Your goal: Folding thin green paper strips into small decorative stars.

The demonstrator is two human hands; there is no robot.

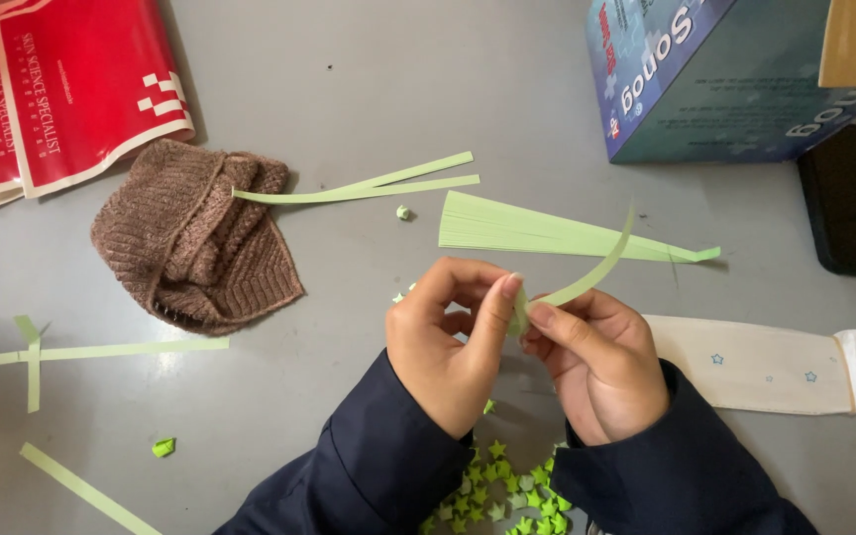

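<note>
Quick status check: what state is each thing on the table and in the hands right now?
Left hand: pinching the strip.
Right hand: pinching the strip.
Green paper strip: held, curving upward.
Strip bundle: fanned, flat.
Paper stars: folded, piled.
Brown knit hat: crumpled.

View: single head-worn camera, above the grey bench [369,59]
Facing: steeply downward and forward
Nearness: close, hands fill the lower centre
Shared: one view only

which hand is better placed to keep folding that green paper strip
Probably the right hand: its thumb lies along the light green strip, whose free end curves up on that side. The left hand pinches the folded end at its fingertips, anchoring it.
</note>
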